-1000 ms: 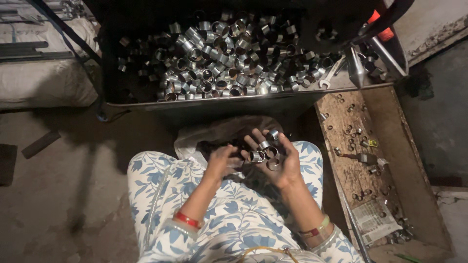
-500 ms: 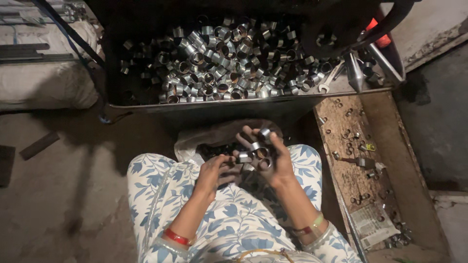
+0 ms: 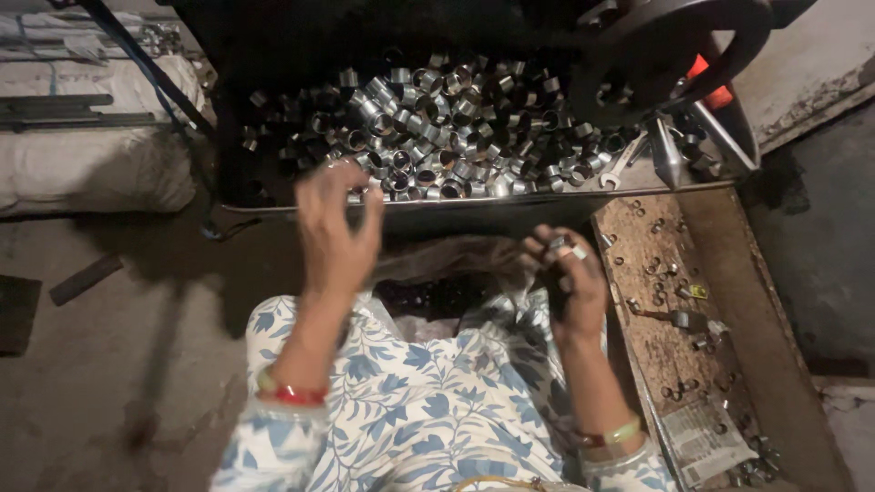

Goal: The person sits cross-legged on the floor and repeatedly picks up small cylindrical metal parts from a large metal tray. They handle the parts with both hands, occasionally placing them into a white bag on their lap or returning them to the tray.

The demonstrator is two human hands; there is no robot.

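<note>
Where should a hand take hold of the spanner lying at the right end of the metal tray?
Probably the spanner is best gripped at its slim shank, from above: it lies flat among the metal rings, with its lower end near the tray rim.

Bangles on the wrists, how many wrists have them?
2. A red bangle circles the left wrist; a green-and-red one circles the right wrist. More may hide under the sleeves.

Left hand (image 3: 335, 228) raised forward, fingers spread and loosely curled; right hand (image 3: 567, 278) lower, fingers curled, palm up.
</note>
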